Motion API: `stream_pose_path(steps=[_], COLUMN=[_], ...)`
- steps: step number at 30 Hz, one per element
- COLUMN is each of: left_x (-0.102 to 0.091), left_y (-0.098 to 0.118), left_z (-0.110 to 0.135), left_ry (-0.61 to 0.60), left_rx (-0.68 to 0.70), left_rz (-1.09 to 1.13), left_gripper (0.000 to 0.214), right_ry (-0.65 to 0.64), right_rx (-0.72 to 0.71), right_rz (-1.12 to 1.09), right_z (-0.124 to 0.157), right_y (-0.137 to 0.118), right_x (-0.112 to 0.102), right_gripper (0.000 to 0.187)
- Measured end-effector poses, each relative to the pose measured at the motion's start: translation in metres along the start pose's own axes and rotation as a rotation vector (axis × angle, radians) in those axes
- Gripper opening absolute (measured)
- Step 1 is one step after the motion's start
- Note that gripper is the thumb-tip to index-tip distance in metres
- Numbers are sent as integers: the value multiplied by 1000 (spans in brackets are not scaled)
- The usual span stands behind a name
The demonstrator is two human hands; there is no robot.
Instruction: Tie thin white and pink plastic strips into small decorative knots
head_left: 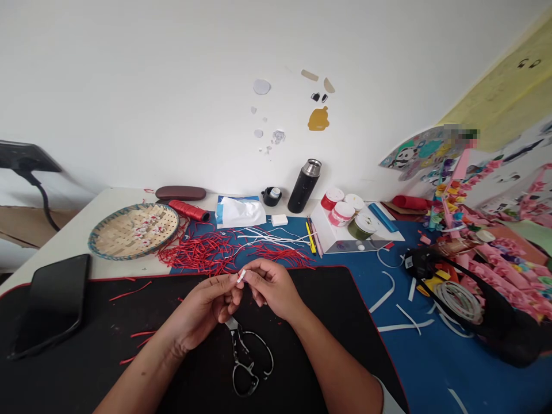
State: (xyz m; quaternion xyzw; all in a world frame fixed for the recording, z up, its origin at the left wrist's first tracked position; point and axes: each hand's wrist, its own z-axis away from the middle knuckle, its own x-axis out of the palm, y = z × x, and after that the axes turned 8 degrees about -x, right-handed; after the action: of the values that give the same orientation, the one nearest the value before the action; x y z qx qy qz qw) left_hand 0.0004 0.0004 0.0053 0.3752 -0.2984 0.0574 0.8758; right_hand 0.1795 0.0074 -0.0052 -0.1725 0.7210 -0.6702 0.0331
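Observation:
Between the fingertips of my left hand (pixel 219 296) and my right hand (pixel 269 286) is a small white and red piece (pixel 241 276), its kind too small to make out. Both hands are closed in a pinch on it, close together above a black mat (pixel 314 351). Just below them lies a pair of scissors (pixel 246 359), handles toward me, the blade tips partly hidden by my left hand. Beyond my fingers a heap of red cords (pixel 202 253) spreads out, with white cords (pixel 263 234) beside it.
A woven basket (pixel 116 230) with small white and red pieces stands at the left, near a phone (pixel 56 302). At the back are a red thread spool (pixel 188 210), a black flask (pixel 304 187) and several lidded tubs (pixel 342 213). Pink paper flowers (pixel 500 259) crowd the right.

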Motion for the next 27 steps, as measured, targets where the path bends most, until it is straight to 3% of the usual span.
stream_pose_path(steps=[11,19,27], left_x=[0,-1,-1], left_y=[0,3,3], left_z=[-1,-2,-2], left_ry=[11,204,303], left_rx=[7,278,326], left_rz=[-40,-257,-457], left_gripper=[43,42,41], right_ry=[30,96,88], right_rx=[-14,1,-12], right_rz=[24,156,171], right_z=[0,0,2], right_y=[3,6,6], right_x=[0,-3,1], right_gripper=[35,34,27])
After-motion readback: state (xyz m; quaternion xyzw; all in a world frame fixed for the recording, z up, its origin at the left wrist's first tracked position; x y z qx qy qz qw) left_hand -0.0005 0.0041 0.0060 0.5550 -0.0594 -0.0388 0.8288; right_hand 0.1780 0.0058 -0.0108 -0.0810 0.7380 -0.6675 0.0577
